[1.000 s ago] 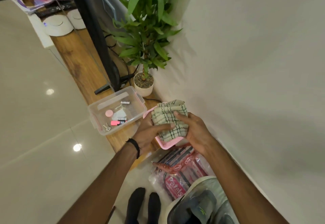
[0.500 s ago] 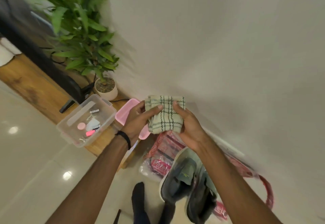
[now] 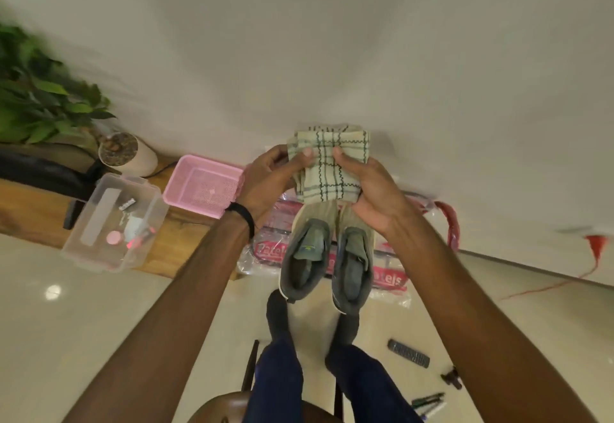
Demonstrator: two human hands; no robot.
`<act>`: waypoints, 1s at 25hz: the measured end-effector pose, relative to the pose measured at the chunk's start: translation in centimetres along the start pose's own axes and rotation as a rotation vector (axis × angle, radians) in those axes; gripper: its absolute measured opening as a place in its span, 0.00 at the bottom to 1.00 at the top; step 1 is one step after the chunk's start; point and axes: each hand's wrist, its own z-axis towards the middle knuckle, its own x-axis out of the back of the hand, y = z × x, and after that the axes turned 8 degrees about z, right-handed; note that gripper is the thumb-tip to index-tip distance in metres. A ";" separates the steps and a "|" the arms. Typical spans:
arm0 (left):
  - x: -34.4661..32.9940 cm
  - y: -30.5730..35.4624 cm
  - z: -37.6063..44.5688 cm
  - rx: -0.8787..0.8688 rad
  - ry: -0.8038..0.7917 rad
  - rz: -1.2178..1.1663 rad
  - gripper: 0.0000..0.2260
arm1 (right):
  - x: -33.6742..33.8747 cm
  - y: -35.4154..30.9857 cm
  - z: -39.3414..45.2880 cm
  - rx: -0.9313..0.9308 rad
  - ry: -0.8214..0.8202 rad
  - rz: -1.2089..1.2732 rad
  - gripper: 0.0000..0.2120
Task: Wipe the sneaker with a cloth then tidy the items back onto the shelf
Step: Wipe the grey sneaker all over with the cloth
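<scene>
Both hands (image 3: 327, 186) now hold cloth (image 3: 329, 165) above the sneakers (image 3: 327, 256).

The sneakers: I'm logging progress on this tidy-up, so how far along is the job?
Early. Nothing looks finished. In hand: both hands, left hand and right hand, grip the folded checked cloth above the pair of sneakers, not touching them. Left: the wiping, then tidying; the remote and pens lie on the floor, and the pink basket sits on the wooden shelf.

Dim warm light, motion-blurred plant (image 3: 40, 96) (edges bowed), glare on floor (image 3: 53, 291).
</scene>
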 end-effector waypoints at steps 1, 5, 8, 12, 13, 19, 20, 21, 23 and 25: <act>-1.0 -0.5 0.1 0.017 0.010 0.016 0.14 | 1.0 -0.1 -0.7 0.022 0.032 0.033 0.20; -4.2 -5.8 0.1 0.179 0.136 -0.086 0.07 | 4.8 -0.2 -3.1 0.085 0.210 0.171 0.20; -5.4 -12.8 -0.6 0.398 0.236 0.022 0.08 | 7.2 0.8 -4.4 0.135 0.289 0.202 0.18; -6.4 -17.4 -2.7 0.504 0.271 0.191 0.14 | 8.8 2.8 -6.0 0.138 0.395 0.191 0.19; -6.4 -18.2 -3.0 0.523 0.315 0.226 0.15 | 9.0 3.4 -6.4 0.142 0.406 0.205 0.19; -7.8 -20.4 -3.0 0.712 0.271 0.068 0.39 | 9.7 5.9 -8.6 0.132 0.489 0.281 0.17; -8.0 -20.2 -2.8 0.700 0.282 0.045 0.40 | 9.8 6.3 -8.8 0.131 0.506 0.289 0.17; -8.2 -19.7 -2.5 0.713 0.320 0.021 0.40 | 10.0 6.6 -8.9 0.132 0.518 0.295 0.17; -8.4 -19.6 -1.9 0.733 0.435 -0.066 0.35 | 10.4 7.2 -9.1 0.137 0.537 0.305 0.15; -8.7 -19.5 -1.6 0.749 0.494 -0.317 0.24 | 10.7 7.7 -9.3 0.144 0.539 0.311 0.12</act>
